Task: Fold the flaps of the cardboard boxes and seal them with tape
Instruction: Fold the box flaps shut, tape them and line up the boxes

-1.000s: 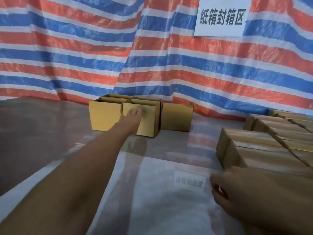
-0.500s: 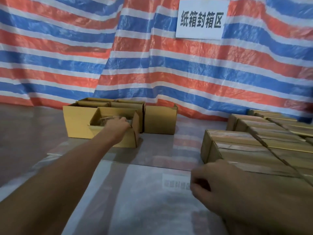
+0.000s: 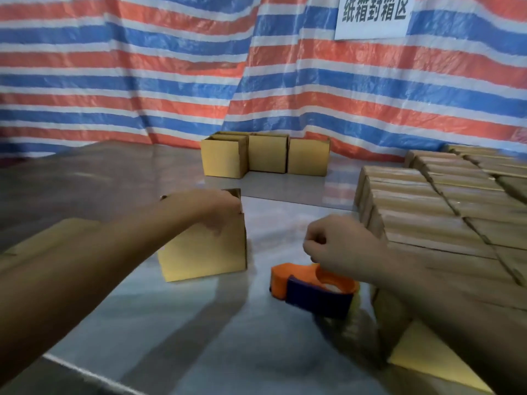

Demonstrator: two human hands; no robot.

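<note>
Judging by the rows of sealed boxes (image 3: 427, 212) packed close together at the right of the worktop (image 3: 185, 337), much of the job looks done, yet several cartons wait. The left hand (image 3: 216, 215) reaches over the top of an open box (image 3: 205, 252) standing near the middle. Its fingers curl over the rim and grip it, though blur hides the fingertips. The box top looks open and no tape shows on it.

The right hand (image 3: 336, 243) is curled in a loose fist with nothing visibly in it. It sits just above the orange and dark blue tape dispenser (image 3: 310, 289), which lies right of that box and just beside the sealed rows.

Left to do, I judge: fold this box's flaps, tape it, then deal with the three open boxes (image 3: 265, 155) grouped at the far side by the striped tarp (image 3: 128, 67).

A white sign (image 3: 373, 15) hangs on the tarp at far right. A flat cardboard piece (image 3: 60, 232) lies at near left under the forearm, and a yellow cardboard corner (image 3: 427, 363) pokes out at near right. Nothing stands between box and dispenser; the sealed rows crowd the right side.
</note>
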